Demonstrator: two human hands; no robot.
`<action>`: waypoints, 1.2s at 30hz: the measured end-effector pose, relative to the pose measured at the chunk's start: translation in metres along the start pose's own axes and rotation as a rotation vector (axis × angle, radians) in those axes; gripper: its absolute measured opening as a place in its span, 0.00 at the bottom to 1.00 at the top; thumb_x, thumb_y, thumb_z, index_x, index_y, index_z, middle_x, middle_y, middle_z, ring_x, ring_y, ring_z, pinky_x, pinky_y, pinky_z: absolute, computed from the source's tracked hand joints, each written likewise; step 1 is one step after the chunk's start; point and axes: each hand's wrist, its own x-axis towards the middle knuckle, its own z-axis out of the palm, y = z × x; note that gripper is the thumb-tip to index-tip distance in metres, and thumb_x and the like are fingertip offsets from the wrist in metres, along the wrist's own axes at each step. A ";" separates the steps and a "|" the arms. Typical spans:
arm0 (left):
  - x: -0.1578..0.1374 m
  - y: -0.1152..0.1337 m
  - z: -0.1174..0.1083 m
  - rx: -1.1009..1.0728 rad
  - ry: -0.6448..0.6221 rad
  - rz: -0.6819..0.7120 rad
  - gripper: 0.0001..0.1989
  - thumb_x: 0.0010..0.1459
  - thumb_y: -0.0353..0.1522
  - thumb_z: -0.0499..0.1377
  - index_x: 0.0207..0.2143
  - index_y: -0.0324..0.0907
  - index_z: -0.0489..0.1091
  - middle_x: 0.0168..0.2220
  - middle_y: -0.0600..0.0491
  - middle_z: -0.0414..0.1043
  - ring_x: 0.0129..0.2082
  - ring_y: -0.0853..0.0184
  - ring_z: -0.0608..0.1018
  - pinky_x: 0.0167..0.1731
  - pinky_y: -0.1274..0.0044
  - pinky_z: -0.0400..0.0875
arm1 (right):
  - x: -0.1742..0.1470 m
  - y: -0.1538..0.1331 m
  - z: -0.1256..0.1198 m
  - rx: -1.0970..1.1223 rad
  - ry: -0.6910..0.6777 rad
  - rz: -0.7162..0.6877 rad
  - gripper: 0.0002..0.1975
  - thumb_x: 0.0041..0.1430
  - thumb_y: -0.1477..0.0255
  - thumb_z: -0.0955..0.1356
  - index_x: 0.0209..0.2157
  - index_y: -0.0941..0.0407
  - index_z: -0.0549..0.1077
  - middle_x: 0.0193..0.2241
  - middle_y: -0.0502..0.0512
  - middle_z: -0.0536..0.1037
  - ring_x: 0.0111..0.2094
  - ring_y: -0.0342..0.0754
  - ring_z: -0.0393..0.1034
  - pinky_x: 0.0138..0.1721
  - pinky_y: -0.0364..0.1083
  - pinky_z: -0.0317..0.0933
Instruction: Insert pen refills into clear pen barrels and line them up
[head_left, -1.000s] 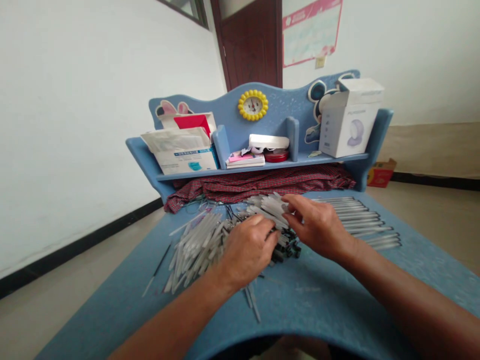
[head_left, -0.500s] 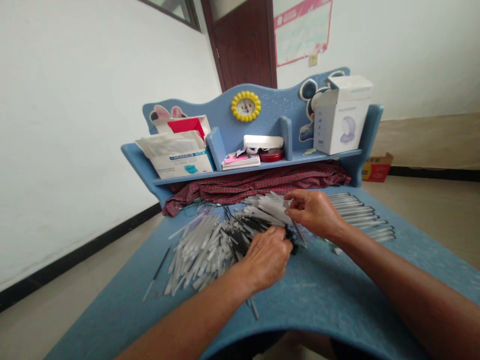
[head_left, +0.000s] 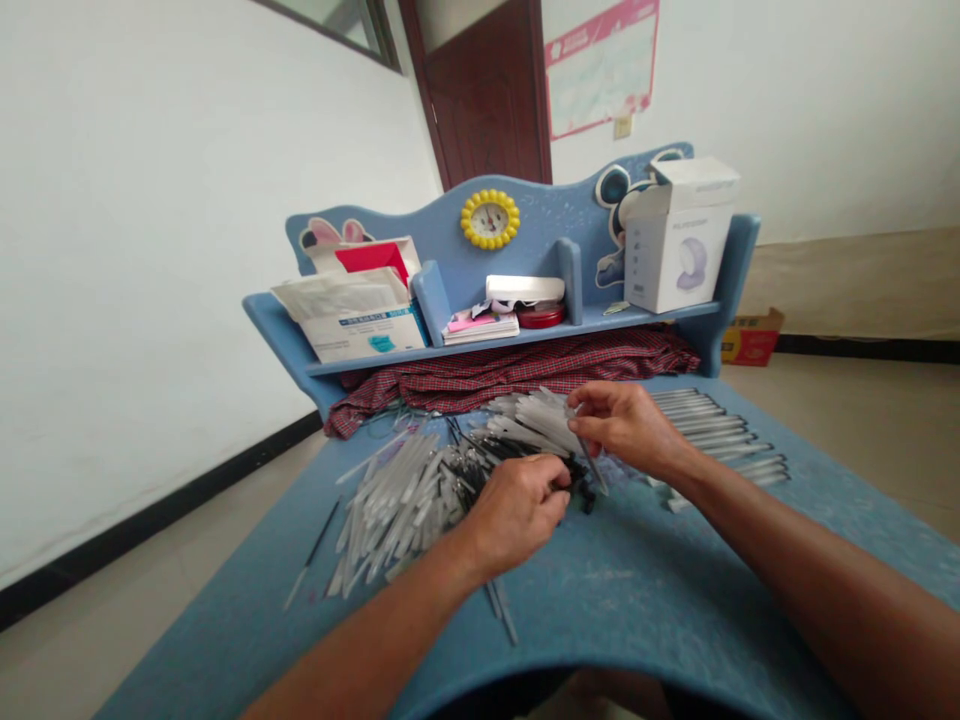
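Note:
My right hand [head_left: 626, 425] pinches a slim grey pen-like tube [head_left: 595, 466] between thumb and fingers, its lower end pointing down toward the table. My left hand [head_left: 525, 505] is closed, fingers curled at a heap of small black caps [head_left: 581, 485]; whatever its fingertips hold is hidden. Left of it spreads a pile of translucent white tubes [head_left: 401, 505]. Thin black sticks like pen refills [head_left: 469, 470] lie between that pile and a second bunch of white tubes [head_left: 540, 415]. Beyond my right hand, several grey pen-like tubes with dark ends [head_left: 705, 425] lie side by side.
Everything lies on a blue table [head_left: 637, 600] with a curved front edge. A blue shelf [head_left: 450, 350] at the back holds a mask box [head_left: 375, 335], a red tin [head_left: 541, 316] and a white carton [head_left: 679, 245]. Checked red cloth [head_left: 517, 370] is bunched beneath it.
My left hand has drawn back slightly left and toward me from the black caps. The right hand keeps its pinch on the tube, barely shifted.

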 end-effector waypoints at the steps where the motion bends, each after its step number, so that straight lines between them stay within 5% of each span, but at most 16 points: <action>1: 0.000 -0.002 -0.002 -0.135 0.015 -0.072 0.04 0.52 0.26 0.54 0.28 0.39 0.67 0.20 0.58 0.65 0.20 0.72 0.69 0.22 0.80 0.62 | -0.001 -0.001 0.000 0.029 -0.023 0.019 0.08 0.46 0.72 0.68 0.32 0.58 0.69 0.15 0.43 0.68 0.13 0.40 0.63 0.14 0.38 0.54; 4: 0.001 -0.007 -0.010 -0.465 0.084 -0.222 0.01 0.48 0.28 0.57 0.27 0.39 0.67 0.20 0.58 0.66 0.20 0.73 0.70 0.21 0.82 0.63 | -0.002 -0.004 0.002 0.059 -0.090 0.089 0.10 0.48 0.70 0.67 0.35 0.57 0.68 0.16 0.43 0.69 0.10 0.40 0.63 0.11 0.38 0.53; 9: 0.001 -0.008 -0.025 -0.755 0.227 -0.297 0.12 0.45 0.28 0.60 0.36 0.36 0.72 0.26 0.54 0.74 0.22 0.74 0.73 0.22 0.83 0.64 | -0.005 -0.006 0.005 0.052 -0.158 0.108 0.12 0.51 0.68 0.66 0.38 0.56 0.67 0.20 0.46 0.72 0.11 0.39 0.64 0.11 0.38 0.53; 18: 0.002 -0.010 -0.036 -0.891 0.422 -0.263 0.08 0.47 0.29 0.62 0.31 0.35 0.73 0.29 0.48 0.77 0.22 0.73 0.74 0.17 0.84 0.58 | -0.014 -0.007 0.017 0.057 -0.194 0.016 0.13 0.51 0.68 0.68 0.39 0.58 0.71 0.16 0.43 0.66 0.12 0.38 0.60 0.13 0.38 0.52; 25: 0.000 -0.006 -0.036 -0.921 0.396 -0.264 0.09 0.47 0.31 0.62 0.32 0.36 0.69 0.32 0.47 0.77 0.23 0.70 0.77 0.14 0.84 0.56 | -0.020 -0.016 0.023 -0.143 -0.227 -0.119 0.06 0.54 0.74 0.65 0.26 0.58 0.73 0.18 0.45 0.66 0.18 0.38 0.59 0.18 0.39 0.52; 36: -0.002 -0.008 -0.031 -0.751 0.361 -0.221 0.07 0.50 0.31 0.60 0.33 0.37 0.70 0.21 0.53 0.75 0.20 0.73 0.74 0.18 0.84 0.59 | -0.021 -0.017 0.023 -0.281 -0.159 -0.212 0.08 0.53 0.77 0.66 0.31 0.57 0.78 0.26 0.49 0.78 0.26 0.43 0.68 0.28 0.42 0.60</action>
